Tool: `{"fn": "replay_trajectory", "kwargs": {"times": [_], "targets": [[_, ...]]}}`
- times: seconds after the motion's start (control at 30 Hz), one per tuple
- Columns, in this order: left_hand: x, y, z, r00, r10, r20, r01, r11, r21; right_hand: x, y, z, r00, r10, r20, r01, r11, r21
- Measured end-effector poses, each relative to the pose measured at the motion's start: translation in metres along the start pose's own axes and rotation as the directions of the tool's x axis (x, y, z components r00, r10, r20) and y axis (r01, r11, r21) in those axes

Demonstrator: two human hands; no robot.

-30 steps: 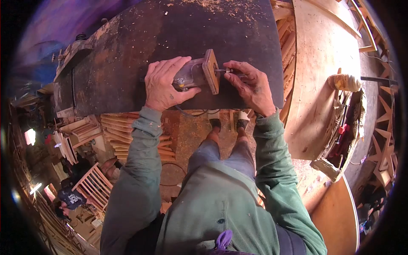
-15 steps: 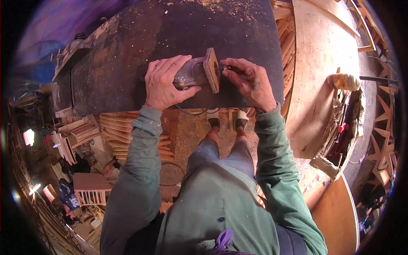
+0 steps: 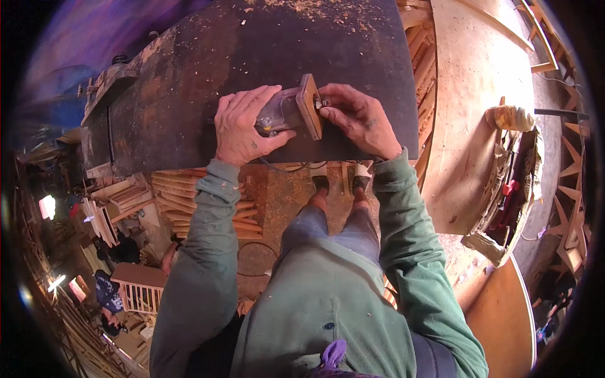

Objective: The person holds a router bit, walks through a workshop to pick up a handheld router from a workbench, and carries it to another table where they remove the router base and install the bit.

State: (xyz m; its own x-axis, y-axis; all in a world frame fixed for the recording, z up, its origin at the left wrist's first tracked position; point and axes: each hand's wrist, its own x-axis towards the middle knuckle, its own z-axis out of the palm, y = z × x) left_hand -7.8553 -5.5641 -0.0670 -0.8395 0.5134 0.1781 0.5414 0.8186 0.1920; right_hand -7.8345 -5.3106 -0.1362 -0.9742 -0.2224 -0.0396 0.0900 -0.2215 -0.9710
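Note:
A trim router (image 3: 282, 112) lies on its side on the dark worktable (image 3: 265, 53), with a clear housing and a square wooden base plate (image 3: 309, 107) facing right. My left hand (image 3: 242, 123) is wrapped over the router's body, thumb along its near side. Close against the base plate's opening, my right hand (image 3: 362, 120) pinches a small metal router bit (image 3: 321, 103) between thumb and fingers. The bit's shank is hidden inside the opening. Below the router, a dark cord (image 3: 283, 169) hangs at the table's front edge.
Wood shavings (image 3: 328, 9) lie at the table's far side. To the right are a pale wooden board (image 3: 469, 69), a torn box of tools (image 3: 507, 195) and a tape-wrapped roll (image 3: 512, 118). Stacked wooden pieces (image 3: 201, 195) sit under the table. Another person (image 3: 108, 293) is at lower left.
My right hand has moved left with the router bit, whose shank has gone into the base plate opening. The router has tilted slightly; my left hand keeps its hold.

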Motion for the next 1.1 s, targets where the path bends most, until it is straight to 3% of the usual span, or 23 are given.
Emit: {"fn": "replay_trajectory", "kwargs": {"times": [0.43,0.53,1.1], "targets": [[0.001,0.000,-0.001,1.000,0.000,-0.008,0.000,1.000,-0.025,-0.002,0.009,0.002,0.999,0.027,-0.035,-0.028,0.999,-0.031],[0.000,-0.001,-0.001,1.000,-0.003,-0.008,0.003,1.000,-0.026,-0.002,0.014,0.004,0.999,0.025,-0.040,-0.022,0.997,0.070],[-0.007,-0.008,0.002,0.999,-0.013,-0.040,0.010,0.998,-0.070,-0.002,0.007,0.010,0.990,0.112,-0.080,-0.111,0.994,0.022]]}}
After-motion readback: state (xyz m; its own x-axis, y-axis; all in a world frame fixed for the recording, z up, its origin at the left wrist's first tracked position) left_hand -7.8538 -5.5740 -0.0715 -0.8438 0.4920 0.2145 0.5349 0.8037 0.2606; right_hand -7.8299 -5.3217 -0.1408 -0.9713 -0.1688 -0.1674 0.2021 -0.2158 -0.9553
